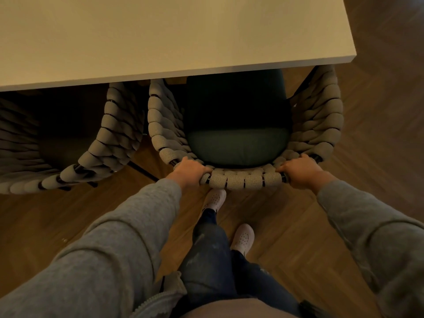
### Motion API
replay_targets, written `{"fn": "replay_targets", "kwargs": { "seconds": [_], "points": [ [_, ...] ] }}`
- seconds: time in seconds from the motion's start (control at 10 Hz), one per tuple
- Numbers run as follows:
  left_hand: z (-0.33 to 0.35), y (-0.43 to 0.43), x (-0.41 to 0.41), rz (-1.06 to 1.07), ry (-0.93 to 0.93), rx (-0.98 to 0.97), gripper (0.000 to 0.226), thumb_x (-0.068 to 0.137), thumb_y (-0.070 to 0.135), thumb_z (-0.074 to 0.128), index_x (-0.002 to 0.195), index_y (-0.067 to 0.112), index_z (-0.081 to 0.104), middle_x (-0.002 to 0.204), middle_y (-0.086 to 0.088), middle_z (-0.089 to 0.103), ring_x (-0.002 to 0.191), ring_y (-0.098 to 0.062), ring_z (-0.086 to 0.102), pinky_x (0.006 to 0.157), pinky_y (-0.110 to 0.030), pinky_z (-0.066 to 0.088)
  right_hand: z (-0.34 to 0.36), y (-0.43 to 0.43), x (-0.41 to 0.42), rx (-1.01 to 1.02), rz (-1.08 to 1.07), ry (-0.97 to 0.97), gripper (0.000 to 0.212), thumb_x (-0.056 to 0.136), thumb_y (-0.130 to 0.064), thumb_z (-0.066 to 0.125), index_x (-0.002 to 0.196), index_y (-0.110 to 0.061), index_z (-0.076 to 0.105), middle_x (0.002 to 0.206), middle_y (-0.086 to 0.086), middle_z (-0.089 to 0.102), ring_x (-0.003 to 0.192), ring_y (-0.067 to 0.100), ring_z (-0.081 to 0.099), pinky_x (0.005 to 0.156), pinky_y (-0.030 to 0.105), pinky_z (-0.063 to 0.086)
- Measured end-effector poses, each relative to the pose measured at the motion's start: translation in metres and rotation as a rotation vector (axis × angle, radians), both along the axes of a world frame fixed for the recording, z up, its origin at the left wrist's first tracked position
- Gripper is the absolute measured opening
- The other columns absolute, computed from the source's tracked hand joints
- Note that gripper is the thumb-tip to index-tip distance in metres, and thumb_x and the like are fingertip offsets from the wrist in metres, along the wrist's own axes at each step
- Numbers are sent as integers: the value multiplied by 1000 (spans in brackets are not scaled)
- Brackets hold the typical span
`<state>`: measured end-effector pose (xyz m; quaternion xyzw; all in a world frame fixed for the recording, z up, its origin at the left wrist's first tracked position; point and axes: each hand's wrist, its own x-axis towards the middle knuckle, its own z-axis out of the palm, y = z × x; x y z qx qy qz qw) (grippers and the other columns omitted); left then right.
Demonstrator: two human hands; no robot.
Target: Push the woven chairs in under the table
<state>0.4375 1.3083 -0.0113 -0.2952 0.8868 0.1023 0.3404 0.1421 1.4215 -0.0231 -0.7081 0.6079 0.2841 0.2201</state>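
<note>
Two woven chairs (245, 180) — one table (160, 42), two hands (188, 172), two pale shoes (214, 198)

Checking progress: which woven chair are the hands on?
The right chair: left hand and right hand grip its back rail. The left chair is untouched.

Dim, warm yellowish light; deep shadow under the worktop (160, 42); soft focus, and the edges bend from wide-angle distortion.

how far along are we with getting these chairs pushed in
Done: nothing clearly finished. In hand: left hand and right hand grip the back rail of the right chair, its seat cushion only partly under the table. To do: push it further in, then perhaps the left chair, which also juts out, angled.
</note>
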Motion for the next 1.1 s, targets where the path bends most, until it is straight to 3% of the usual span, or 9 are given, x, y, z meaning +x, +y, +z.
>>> {"fn": "replay_targets", "kwargs": {
  "seconds": [0.4, 0.6, 0.7, 0.8, 0.9, 1.0, 1.1],
  "points": [
    [-10, 1, 12, 40, 11, 54, 32, 91, 26, 57, 122, 32, 52, 109, 4, 63, 107, -20, 58, 96, -41, 37, 0, 4, 15, -3, 29, 20, 27, 93, -27, 54, 119, -36, 54, 116, -7, 61, 111, 18, 55, 99, 40, 35],
    [-10, 2, 13, 38, 14, 64, 35, 89, 29, 60, 123, 31, 51, 109, 3, 62, 106, -20, 58, 98, -41, 38, 1, 6, 19, -11, 18, 47, 30, 93, -24, 55, 121, -35, 53, 119, -6, 59, 113, 18, 54, 99, 40, 35],
    [-1, 0, 10, 65, 9, 145, 43, 86, 37, 65, 126, 29, 50, 114, 2, 61, 111, -21, 56, 100, -40, 35, 4, 6, 22, -7, 15, 82, 34, 94, -23, 55, 125, -34, 52, 124, -4, 57, 118, 20, 51, 102, 41, 34],
    [17, -10, -4, 317, -124, 440, 70, 83, 55, 67, 141, 24, 42, 133, -1, 49, 125, -26, 47, 100, -38, 38, 8, 4, 26, 31, -12, 113, 43, 94, -25, 55, 136, -35, 47, 137, -1, 51, 130, 23, 42, 110, 46, 30],
    [22, -26, -20, 425, -244, 539, 79, 74, 67, 67, 138, 25, 48, 137, 0, 49, 121, -25, 49, 94, -40, 44, 12, 4, 31, 67, -141, 24, 63, 92, -32, 57, 149, -35, 30, 154, 3, 33, 145, 26, 22, 118, 53, 13],
    [29, -45, -51, 261, -250, 436, 65, 79, 62, 65, 129, 21, 56, 128, 0, 56, 111, -21, 54, 94, -38, 47, 20, 5, 27, 99, -375, -182, 78, 91, -38, 57, 155, -31, 13, 162, 6, 15, 150, 24, 6, 120, 50, 2],
    [45, -51, -95, 74, -177, 297, 54, 88, 53, 60, 127, 16, 57, 126, -3, 57, 112, -21, 54, 94, -35, 46, 36, 12, 18, -53, -646, -314, 77, 91, -35, 56, 155, -32, 13, 162, 5, 15, 150, 22, 7, 122, 45, 8]
  ]
}}
